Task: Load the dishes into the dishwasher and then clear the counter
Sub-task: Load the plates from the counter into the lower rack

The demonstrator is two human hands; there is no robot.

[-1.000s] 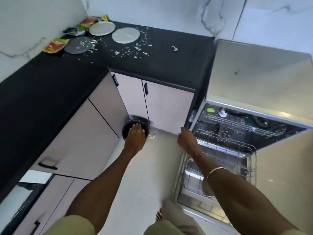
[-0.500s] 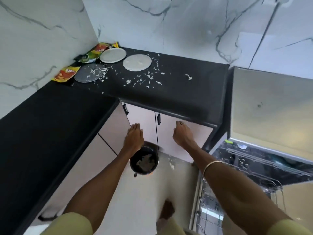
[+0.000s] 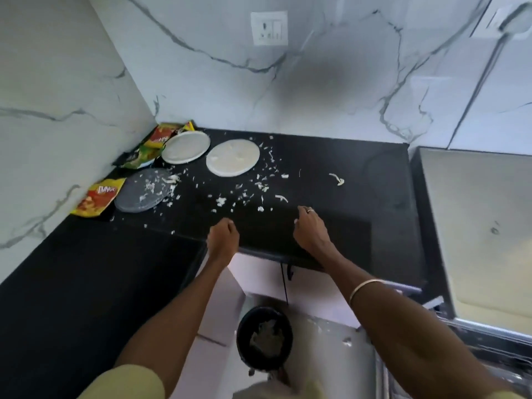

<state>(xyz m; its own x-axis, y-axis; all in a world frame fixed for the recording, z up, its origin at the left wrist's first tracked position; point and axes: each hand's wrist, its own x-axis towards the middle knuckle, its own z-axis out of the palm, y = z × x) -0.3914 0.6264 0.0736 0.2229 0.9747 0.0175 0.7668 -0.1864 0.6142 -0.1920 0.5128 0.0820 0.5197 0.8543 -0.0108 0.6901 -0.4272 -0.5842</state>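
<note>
- A black bin (image 3: 264, 338) sits on the floor, below the black counter (image 3: 345, 226).
- Over the counter's front edge, the left hand (image 3: 223, 240) is clenched, holding nothing visible; the right hand (image 3: 311, 230) is loosely curled, empty.
- Beyond both hands lie scraps (image 3: 244, 194), nearer the left hand; plates (image 3: 232, 157) sit farthest back.
</note>
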